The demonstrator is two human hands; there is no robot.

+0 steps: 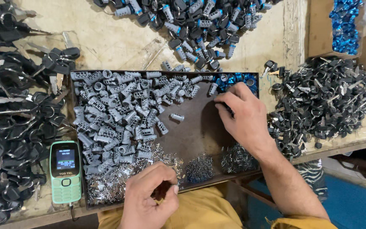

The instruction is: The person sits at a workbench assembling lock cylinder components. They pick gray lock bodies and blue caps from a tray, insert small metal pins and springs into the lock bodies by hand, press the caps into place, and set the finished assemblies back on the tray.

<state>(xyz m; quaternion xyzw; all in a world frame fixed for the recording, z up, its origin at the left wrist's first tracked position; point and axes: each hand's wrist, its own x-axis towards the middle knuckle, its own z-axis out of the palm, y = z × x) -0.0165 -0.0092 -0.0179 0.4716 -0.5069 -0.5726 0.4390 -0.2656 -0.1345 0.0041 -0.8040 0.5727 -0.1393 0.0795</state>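
Observation:
A shallow brown tray (193, 127) holds a heap of grey lock cylinders (115, 110), small silver metal bits (119, 180) along its near edge, and blue-capped parts (234, 79) in its far right corner. My right hand (244, 116) rests palm down at the tray's right side, fingertips touching the blue-capped parts; whether it grips one is hidden. My left hand (151, 197) hovers at the tray's near edge with fingers curled together, pinching something small that I cannot make out. One lone grey cylinder (177, 116) lies on bare tray.
Black-headed keys (9, 114) pile on the left, more keys (323, 101) on the right. Assembled black and silver locks (195, 25) are heaped at the back. A green push-button phone (65, 171) lies left of the tray. A cardboard box of blue parts (344, 23) stands far right.

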